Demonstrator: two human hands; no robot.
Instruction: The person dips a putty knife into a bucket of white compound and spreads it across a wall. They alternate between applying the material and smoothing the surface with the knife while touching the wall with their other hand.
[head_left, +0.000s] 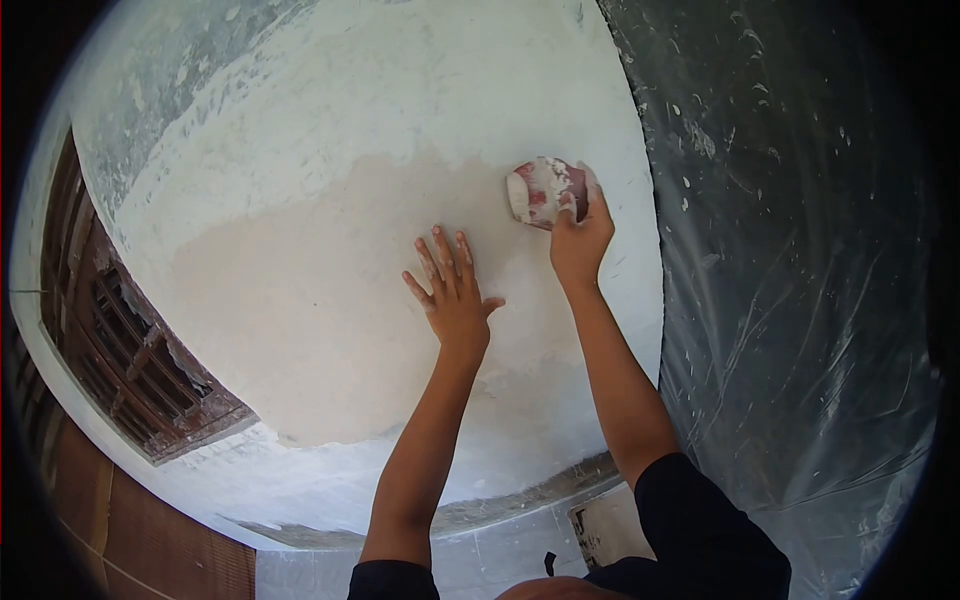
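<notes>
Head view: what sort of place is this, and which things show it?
Probably a building being refinished: a patchy white wall, white-spattered plastic sheeting beside it, and a smeared red hand tool.

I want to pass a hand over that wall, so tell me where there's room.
Widest is the wall between the brown window and the left hand. Another patch runs above the right hand and its red tool. It's tighter between the hands, and between the right hand and the dark sheet.
</notes>
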